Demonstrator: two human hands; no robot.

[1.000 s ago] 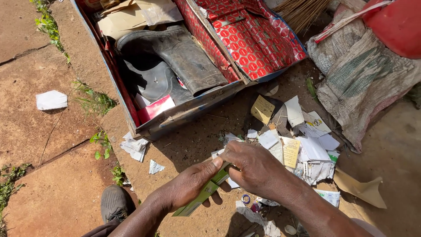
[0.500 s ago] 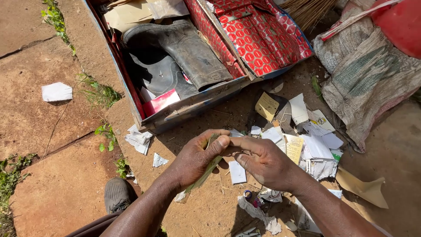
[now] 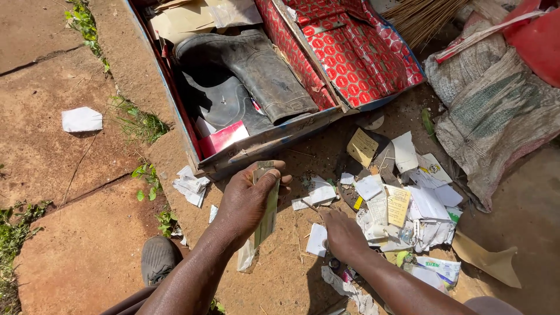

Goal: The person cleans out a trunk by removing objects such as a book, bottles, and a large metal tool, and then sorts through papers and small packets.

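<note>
My left hand point(image 3: 248, 201) grips a flat greenish folded paper packet point(image 3: 269, 216), held upright above the dirt in front of an open metal box point(image 3: 245, 153). My right hand point(image 3: 343, 233) is lower and to the right, fingers down on the ground beside a small white paper scrap point(image 3: 318, 240); it holds nothing that I can see. A heap of torn papers and cards point(image 3: 402, 204) lies just right of that hand.
The box holds a black rubber boot point(image 3: 256, 70), brown paper and a red booklet point(image 3: 224, 137); its red patterned lid point(image 3: 350, 46) lies open. Grey sacks point(image 3: 496, 111), a red tub point(image 3: 539, 35) and a broom point(image 3: 426, 14) are at right. My shoe point(image 3: 158, 256) is below.
Both hands held the greenish packet together before. Now the left hand keeps it alone and has lifted it toward the box, while the right hand has dropped to the ground.
</note>
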